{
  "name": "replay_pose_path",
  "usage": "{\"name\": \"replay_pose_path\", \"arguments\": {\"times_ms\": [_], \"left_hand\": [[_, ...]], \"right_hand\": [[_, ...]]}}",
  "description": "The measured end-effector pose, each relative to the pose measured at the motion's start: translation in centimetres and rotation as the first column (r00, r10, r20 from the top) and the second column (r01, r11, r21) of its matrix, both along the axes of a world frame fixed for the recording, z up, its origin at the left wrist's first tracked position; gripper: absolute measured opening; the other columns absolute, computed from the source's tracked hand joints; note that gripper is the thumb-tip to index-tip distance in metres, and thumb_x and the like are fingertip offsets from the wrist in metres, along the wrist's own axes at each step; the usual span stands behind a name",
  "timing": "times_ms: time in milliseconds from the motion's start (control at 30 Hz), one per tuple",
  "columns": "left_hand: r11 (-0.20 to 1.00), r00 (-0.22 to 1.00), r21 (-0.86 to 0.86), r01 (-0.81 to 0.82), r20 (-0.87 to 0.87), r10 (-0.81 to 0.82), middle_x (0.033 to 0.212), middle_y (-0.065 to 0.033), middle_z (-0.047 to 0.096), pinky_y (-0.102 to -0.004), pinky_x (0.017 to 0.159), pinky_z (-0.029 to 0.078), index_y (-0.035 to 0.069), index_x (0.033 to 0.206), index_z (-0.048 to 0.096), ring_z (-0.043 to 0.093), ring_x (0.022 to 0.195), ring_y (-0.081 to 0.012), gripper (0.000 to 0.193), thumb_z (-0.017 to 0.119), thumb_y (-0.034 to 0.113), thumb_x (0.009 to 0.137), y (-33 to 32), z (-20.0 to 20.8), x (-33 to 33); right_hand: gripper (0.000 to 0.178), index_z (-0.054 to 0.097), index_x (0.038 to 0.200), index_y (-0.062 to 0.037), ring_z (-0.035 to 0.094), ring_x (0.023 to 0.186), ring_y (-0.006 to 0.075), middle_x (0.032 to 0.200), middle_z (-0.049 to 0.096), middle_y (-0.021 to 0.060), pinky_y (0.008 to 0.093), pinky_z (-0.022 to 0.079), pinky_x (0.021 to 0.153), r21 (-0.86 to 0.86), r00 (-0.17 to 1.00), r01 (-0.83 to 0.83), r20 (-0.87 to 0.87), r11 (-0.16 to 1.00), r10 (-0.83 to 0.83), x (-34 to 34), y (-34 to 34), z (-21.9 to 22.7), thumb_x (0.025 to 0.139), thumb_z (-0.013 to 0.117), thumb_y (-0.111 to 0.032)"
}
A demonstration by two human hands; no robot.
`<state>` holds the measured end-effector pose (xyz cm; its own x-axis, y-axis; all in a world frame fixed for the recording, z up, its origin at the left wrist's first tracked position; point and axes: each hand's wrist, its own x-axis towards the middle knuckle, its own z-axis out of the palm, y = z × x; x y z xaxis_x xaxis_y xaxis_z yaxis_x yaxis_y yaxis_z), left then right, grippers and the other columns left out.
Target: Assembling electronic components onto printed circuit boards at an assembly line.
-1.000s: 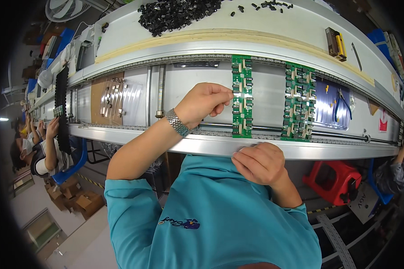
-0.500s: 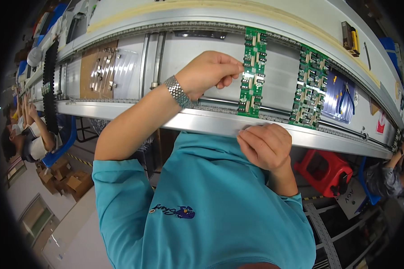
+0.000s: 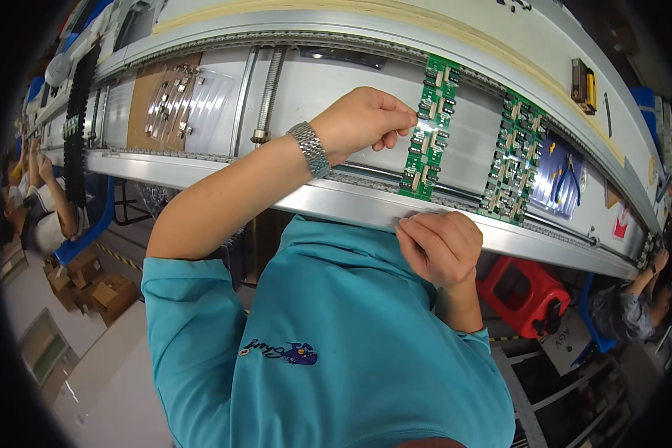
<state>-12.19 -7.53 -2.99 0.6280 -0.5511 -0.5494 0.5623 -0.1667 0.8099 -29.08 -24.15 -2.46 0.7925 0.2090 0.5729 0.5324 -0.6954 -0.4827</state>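
My left hand (image 3: 366, 121), with a metal watch (image 3: 310, 149) on its wrist, reaches over the rails. Its thumb and forefinger are pinched together at the left edge of a narrow green circuit board (image 3: 430, 134); whatever sits between the fingertips is too small to make out. That board lies across the two conveyor rails and carries dark and pale components. Closer to me, my right hand (image 3: 443, 246) rests on the near metal rail (image 3: 351, 205) with its fingers curled in, and its palm is hidden. A wider green circuit board (image 3: 514, 158) lies to the right.
Pliers (image 3: 569, 179) lie on a blue sheet beyond the wider board. A clear tray of small metal parts (image 3: 175, 108) is at the left. On the far ledge sits a yellow-and-black object (image 3: 584, 86). A red stool (image 3: 526, 295) stands below the rail; other people work at both ends.
The whole view has turned slightly, so the boards look more slanted. My left fingertips stay at the narrow board's edge, and my right hand remains on the near rail.
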Motion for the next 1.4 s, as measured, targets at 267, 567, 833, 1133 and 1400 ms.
{"name": "replay_pose_path", "arguments": {"times_ms": [267,567,833,1133,1400], "left_hand": [[0.98,0.972,0.103,0.172,0.145,-0.186,0.087,-0.0068,0.073,-0.0236,0.058,0.05,-0.001,0.105,0.076,0.063,0.068,-0.0099,0.027,0.071,0.023,0.093,2.4,1.1,1.6],[0.389,0.367,0.114,-0.914,0.642,0.673,0.083,-0.006,0.073,-0.0202,0.055,0.045,0.002,0.101,0.079,0.057,0.063,-0.0082,0.024,0.076,0.024,0.092,36.5,10.1,6.1],[0.226,0.216,0.046,-0.973,0.52,0.826,0.07,-0.0025,0.065,-0.0203,0.045,0.033,0.004,0.088,0.074,0.047,0.053,-0.007,0.016,0.075,0.02,0.091,56.0,8.8,9.3],[0.205,0.308,0.319,-0.925,0.318,0.897,0.062,-0.0002,0.059,-0.0196,0.039,0.024,0.006,0.081,0.068,0.039,0.045,-0.0053,0.019,0.07,0.019,0.095,69.8,2.7,12.6],[0.192,0.315,0.442,-0.876,0.223,0.922,0.058,0.0014,0.056,-0.0189,0.036,0.02,0.007,0.079,0.066,0.035,0.041,-0.0044,0.022,0.068,0.019,0.097,68.1,3.3,14.4]], "right_hand": [[0.014,0.076,0.088,-0.0022,0.064,0.069,0.0231,0.085,0.073,0.009,0.0314,0.052,0.066,-0.024,0.998,0.052,-0.025,0.998,-0.053,-0.6,0.3,0.8,0.076,0.08,0.005],[0.013,0.073,0.093,-0.0002,0.064,0.072,0.0257,0.088,0.071,0.0108,0.0343,0.052,0.068,-0.034,0.996,-0.04,-0.076,0.999,0.037,-1.2,-0.4,0.6,0.082,0.073,0.007],[0.011,0.075,0.096,-0.0017,0.063,0.068,0.0258,0.084,0.071,0.0118,0.0357,0.054,0.063,-0.119,0.999,0.017,-0.03,0.993,-0.02,-0.1,-0.2,-0.3,0.086,0.078,0.002],[0.012,0.075,0.097,-0.001,0.064,0.068,0.0254,0.084,0.071,0.0119,0.0353,0.055,0.063,-0.14,0.994,0.097,-0.041,0.985,-0.103,0.0,0.1,-0.5,0.086,0.078,0.001],[0.01,0.075,0.096,-0.0004,0.064,0.07,0.0249,0.086,0.071,0.012,0.0337,0.054,0.063,-0.165,0.987,0.15,-0.029,0.975,-0.157,-0.1,0.7,-0.6,0.086,0.078,0.001]]}}
